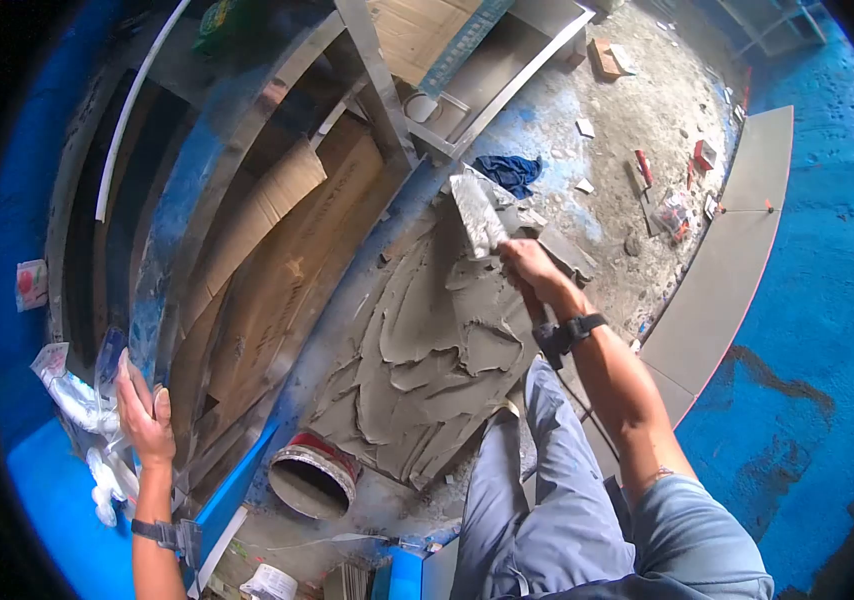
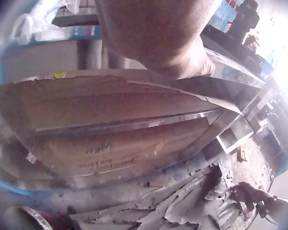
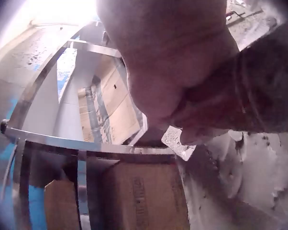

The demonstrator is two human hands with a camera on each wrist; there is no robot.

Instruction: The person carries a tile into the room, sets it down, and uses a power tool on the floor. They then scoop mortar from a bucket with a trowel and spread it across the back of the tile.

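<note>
My right hand (image 1: 530,268) grips the handle of a trowel (image 1: 477,218) whose broad blade is smeared with pale grey mortar. That blade is over the far end of a thick, ridged bed of wet mortar (image 1: 412,390) on the floor. In the right wrist view a speckled corner of the trowel (image 3: 177,141) shows past the hand, and the rest is hidden. My left hand (image 1: 147,418) is raised at the left with fingers straight and together, holding nothing, beside a metal frame (image 1: 157,270) with cardboard sheets (image 1: 292,265) in it.
A mortar-coated bucket (image 1: 314,480) stands near the bed's front end. Dark blue cloth (image 1: 509,174) lies beyond the trowel. At right, a red-handled tool (image 1: 644,170) lies on the dusty floor, near grey tiles (image 1: 717,270) along the blue wall. Plastic bags (image 1: 87,400) hang left.
</note>
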